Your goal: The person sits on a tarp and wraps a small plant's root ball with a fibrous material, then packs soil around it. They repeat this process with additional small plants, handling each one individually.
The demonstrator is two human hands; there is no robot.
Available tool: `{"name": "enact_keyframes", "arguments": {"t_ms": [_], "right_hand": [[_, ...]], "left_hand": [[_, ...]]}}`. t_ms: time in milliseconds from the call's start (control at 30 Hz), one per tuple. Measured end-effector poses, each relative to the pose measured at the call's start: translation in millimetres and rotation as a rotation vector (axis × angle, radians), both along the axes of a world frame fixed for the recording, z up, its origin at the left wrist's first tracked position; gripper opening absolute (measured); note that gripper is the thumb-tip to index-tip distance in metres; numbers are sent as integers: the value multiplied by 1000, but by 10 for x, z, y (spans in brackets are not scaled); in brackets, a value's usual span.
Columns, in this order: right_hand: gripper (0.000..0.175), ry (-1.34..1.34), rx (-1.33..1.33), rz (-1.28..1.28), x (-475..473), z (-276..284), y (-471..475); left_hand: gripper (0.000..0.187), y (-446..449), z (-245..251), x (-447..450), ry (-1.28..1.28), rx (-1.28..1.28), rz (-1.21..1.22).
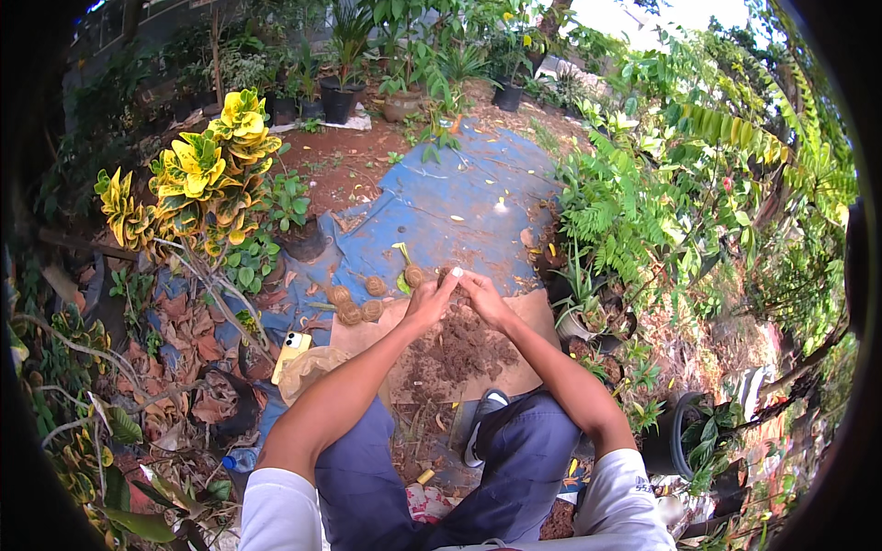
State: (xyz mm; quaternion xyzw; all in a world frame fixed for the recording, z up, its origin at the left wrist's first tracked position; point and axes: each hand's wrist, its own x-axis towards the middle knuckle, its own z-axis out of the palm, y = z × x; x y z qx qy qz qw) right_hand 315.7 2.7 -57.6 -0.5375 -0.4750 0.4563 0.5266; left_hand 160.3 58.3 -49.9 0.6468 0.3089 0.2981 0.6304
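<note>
Both my hands meet over a brown sheet (413,379) that bears a heap of loose brown soil or fibre (465,348). My left hand (433,297) and my right hand (480,295) hold a small dark brown clump (449,277) between their fingers; the fingers hide much of it. Left of my hands lie several round balls wrapped in tan string (350,313), some on the sheet's edge and some on the blue tarp. One wrapped ball (414,275) with a green shoot stands close to my left hand.
A yellow phone (292,351) and a translucent plastic bag (313,368) lie left of the sheet. The blue tarp (455,186) stretches ahead. A yellow-leaved shrub (200,165) leans in at left; a potted plant (579,320) stands at right. A plastic bottle (241,459) lies near my left elbow.
</note>
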Motion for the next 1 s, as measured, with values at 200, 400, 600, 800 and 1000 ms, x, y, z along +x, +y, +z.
{"name": "enact_keyframes", "arguments": {"t_ms": [200, 400, 600, 800, 1000], "right_hand": [[32, -6, 12, -7, 18, 1, -5], [32, -59, 66, -60, -12, 53, -33], [37, -464, 364, -242, -109, 128, -54], [39, -553, 274, -312, -149, 290, -155], [43, -480, 286, -243, -165, 320, -143]], "left_hand": [[64, -20, 15, 16, 19, 16, 13], [61, -28, -12, 112, -64, -51, -24], [63, -129, 41, 176, -117, -29, -94], [66, -159, 100, 146, -82, -44, -132], [65, -153, 109, 108, -123, -50, -141]]}}
